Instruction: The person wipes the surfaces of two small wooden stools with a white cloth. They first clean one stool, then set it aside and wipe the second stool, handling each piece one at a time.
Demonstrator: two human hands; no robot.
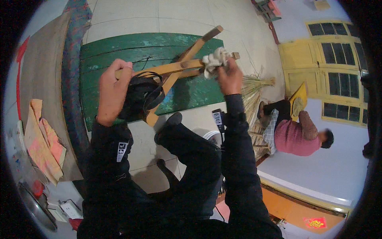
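A folding stool's wooden frame (162,69) with crossed legs is held above a green-painted plank surface (101,55). Black strapping (143,92) hangs bunched at its near left side. My left hand (113,88) is closed around the left end of one wooden bar. Near that bar's other end, my right hand (231,77) grips a crumpled off-white cloth (215,59), which lies against the wood. The cloth covers part of the bar, and my right fingertips are partly hidden. A darker tip (213,33) shows on the leg pointing away to the upper right.
A brown tabletop (44,68) at left bears a pink-and-yellow cloth (44,140). A white bucket (213,136) stands by my knee. To the right are bundled dry stalks (256,82) and a seated person (294,136). Yellow-framed windows (337,53) line the wall.
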